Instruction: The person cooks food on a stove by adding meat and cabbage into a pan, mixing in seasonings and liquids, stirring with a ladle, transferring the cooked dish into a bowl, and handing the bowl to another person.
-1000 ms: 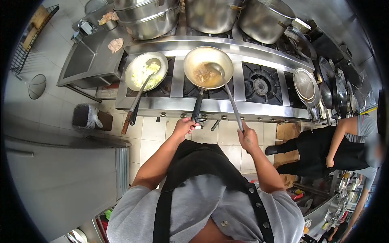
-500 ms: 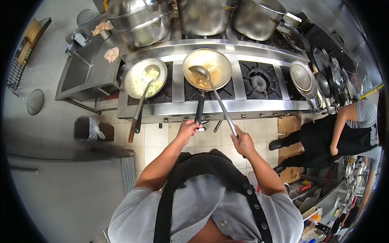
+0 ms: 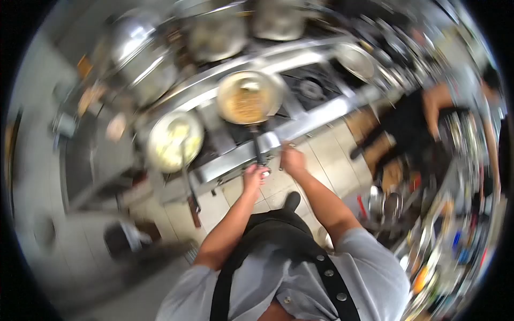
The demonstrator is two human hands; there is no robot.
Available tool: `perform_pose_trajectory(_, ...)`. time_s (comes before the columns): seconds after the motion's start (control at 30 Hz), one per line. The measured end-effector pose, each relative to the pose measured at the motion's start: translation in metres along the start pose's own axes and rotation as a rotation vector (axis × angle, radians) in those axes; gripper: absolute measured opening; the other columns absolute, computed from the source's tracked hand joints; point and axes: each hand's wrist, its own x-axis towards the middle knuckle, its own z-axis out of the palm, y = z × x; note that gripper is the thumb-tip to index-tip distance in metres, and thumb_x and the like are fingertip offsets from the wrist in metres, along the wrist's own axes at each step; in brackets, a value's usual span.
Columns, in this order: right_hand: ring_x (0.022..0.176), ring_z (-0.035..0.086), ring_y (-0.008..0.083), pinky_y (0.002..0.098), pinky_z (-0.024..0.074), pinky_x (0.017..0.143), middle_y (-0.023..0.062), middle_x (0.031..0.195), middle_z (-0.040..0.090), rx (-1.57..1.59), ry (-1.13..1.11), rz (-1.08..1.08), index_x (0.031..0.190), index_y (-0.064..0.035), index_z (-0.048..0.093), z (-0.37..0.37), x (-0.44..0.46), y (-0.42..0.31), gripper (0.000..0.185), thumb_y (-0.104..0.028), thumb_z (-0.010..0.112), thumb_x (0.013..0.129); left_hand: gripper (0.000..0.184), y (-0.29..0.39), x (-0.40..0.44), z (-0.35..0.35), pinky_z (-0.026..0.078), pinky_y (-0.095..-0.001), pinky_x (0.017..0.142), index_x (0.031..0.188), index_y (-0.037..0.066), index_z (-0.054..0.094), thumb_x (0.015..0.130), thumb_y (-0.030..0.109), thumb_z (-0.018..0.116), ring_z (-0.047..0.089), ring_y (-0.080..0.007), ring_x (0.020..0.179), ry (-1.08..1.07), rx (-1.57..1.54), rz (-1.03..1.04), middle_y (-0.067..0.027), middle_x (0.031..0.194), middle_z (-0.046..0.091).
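Note:
The view is smeared by motion. My left hand (image 3: 256,177) is closed around the black handle (image 3: 258,148) of a frying pan (image 3: 221,102) on the stove. Brown, loose food (image 3: 247,106) covers its bottom. My right hand (image 3: 293,159) is closed at the stove's front edge, on the ladle whose bowl (image 3: 250,85) shows as a pale blur over the pan's far side; its shaft is hardly visible. Left of it a second pan (image 3: 155,156) holds pale yellow-green chopped food, with another ladle (image 3: 187,179) resting in it, its wooden grip hanging over the front.
Large steel pots (image 3: 217,40) line the back. A bare burner (image 3: 312,90) lies to the right, with strainers (image 3: 356,61) beyond. A sink (image 3: 91,160) and a bin (image 3: 126,238) are at left. Another person in a black apron (image 3: 412,125) stands at right, near cluttered shelves.
My view has turned, so the stove now slants up to the right. The ladle bowl appears farther back in the pan, and my right hand is nearer the stove. My left hand keeps the pan handle.

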Motion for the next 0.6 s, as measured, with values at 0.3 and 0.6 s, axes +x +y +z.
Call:
perform_pose_trajectory(0.3,0.089,0.063,0.036,0.0434,0.0504,0.076,0.0228,0.096,0.063,0.644,-0.166,0.102,0.134,-0.0069,0.04,-0.027,-0.058,-0.068,0.065,-0.024,0.062,0.075,0.069,-0.056,0.125,-0.08,0.039,-0.0476,0.097,0.134,0.004,0.038,0.087,0.054,0.045,0.045,-0.0286,0.121,-1.014,-0.633,-0.264,-0.0148,0.13,0.049)
perform_pose_trajectory(0.6,0.099,0.058,0.0395,0.0436,0.0468,0.084,0.0249,0.102,0.061,0.59,0.077,0.086,0.106,0.0054,0.056,-0.055,-0.174,0.033,0.046,-0.024,0.066,0.073,0.069,-0.018,0.053,-0.005,0.047,-0.0408,0.078,0.111,-0.005,0.052,0.09,0.058,0.029,0.056,-0.0277,0.083,-0.532,-0.435,-0.124,-0.0154,0.096,0.058)
